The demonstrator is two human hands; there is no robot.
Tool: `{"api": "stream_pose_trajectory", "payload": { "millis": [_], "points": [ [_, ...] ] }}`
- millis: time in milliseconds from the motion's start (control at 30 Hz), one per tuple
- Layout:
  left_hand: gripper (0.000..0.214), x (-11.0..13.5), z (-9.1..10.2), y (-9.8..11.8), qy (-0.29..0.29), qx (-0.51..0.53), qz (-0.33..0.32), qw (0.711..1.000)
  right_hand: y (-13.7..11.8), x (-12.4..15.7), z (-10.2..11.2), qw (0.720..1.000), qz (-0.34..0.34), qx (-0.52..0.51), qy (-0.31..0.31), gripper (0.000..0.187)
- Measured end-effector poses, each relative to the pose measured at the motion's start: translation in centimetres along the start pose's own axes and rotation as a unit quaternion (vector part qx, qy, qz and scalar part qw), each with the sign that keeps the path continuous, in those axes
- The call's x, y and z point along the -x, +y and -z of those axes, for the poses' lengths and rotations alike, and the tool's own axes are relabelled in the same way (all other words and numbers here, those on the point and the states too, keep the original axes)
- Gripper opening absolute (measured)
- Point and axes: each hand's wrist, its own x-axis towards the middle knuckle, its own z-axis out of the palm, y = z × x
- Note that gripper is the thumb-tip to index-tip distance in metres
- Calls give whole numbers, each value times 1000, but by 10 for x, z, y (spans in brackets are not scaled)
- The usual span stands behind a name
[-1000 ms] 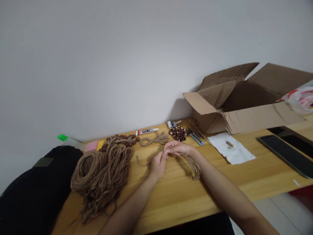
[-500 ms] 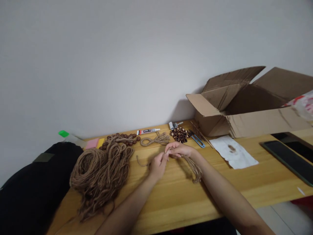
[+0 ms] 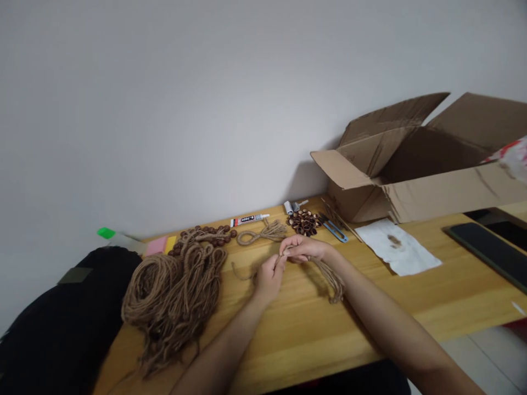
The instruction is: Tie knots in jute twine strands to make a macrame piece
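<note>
Over the middle of the wooden table [image 3: 296,340], my left hand [image 3: 269,276] and my right hand [image 3: 302,248] meet, fingertips pinched together on a bundle of brown jute cord [image 3: 329,277]. Its strands hang out below my right hand toward the right, and a thin loose end pokes out left of my left hand. My fingers hide the part between them. Just behind lies a looped cord piece with a frayed tail [image 3: 263,233]. A large heap of jute cord [image 3: 177,299] is at the left, with brown beads [image 3: 222,235] behind it.
A glue tube [image 3: 249,219], a pile of brown shell-like rings [image 3: 303,222] and blue thread snips [image 3: 333,227] lie along the wall. At right are an open cardboard box [image 3: 444,195], a stained white tissue [image 3: 397,252] and a dark phone [image 3: 489,252]. A black bag-like object [image 3: 74,312] stands left.
The view has tilted slightly, shifting the box and tissue a little in the picture. Both hands keep their pinch on the cord, almost unmoved.
</note>
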Motion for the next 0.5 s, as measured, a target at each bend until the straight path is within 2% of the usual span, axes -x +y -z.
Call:
{"api": "stream_pose_trajectory", "payload": {
  "millis": [500],
  "points": [
    [42, 0, 0, 3, -2, -1, 8, 1000, 3, 0, 3, 1000, -9, 5, 0, 27]
  ]
}}
